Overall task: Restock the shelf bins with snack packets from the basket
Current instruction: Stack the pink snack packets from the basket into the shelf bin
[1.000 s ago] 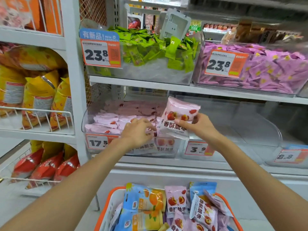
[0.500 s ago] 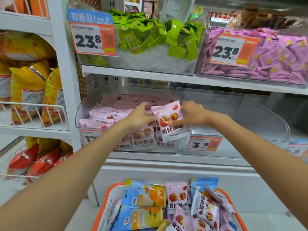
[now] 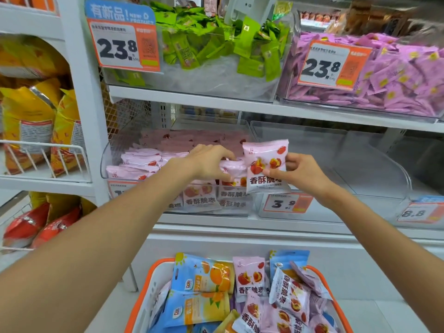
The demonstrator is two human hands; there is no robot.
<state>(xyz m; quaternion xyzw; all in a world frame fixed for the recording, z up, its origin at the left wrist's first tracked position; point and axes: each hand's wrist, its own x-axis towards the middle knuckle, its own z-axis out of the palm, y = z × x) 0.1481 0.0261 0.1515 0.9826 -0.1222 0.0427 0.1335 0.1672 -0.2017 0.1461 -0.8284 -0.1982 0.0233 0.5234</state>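
Our right hand is pinching a pink jujube packet upright at the clear bin's right front corner, so it just goes left into the slot our left hand, fingers curled on the stocked packets, holds open above the basket.

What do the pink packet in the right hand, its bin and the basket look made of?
Pink packet: probably thin plastic film, slightly glossy; it creases where the right hand pinches it.
Bin: clear rigid plastic, likely acrylic; packets show through its walls.
Basket: moulded plastic, orange rim, pale slotted walls.
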